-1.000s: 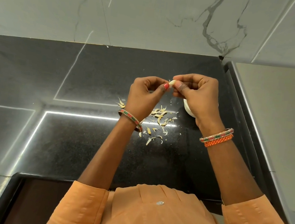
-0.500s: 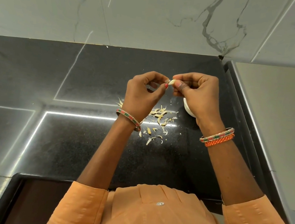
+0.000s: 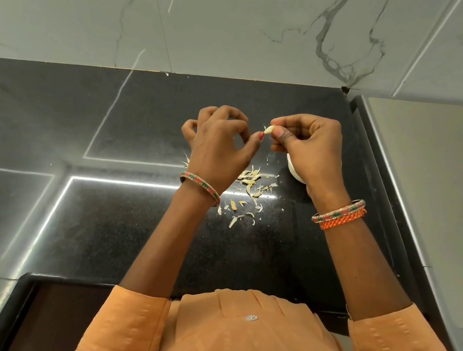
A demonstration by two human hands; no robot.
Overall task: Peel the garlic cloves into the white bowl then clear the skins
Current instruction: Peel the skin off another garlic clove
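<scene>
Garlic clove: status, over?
Right hand pinches pale garlic clove; left hand picks at it. White bowl mostly hidden. Papery skins on counter.

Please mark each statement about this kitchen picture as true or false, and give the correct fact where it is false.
1. The right hand pinches a garlic clove. True.
2. The garlic skins lie inside the white bowl. False: they are scattered on the black counter, left of the bowl.
3. The white bowl is mostly hidden under the right hand. True.
4. The left hand rests flat on the counter. False: it is raised, fingers curled, its thumb tip close to the clove.
5. Both wrists wear bangles. True.
</scene>
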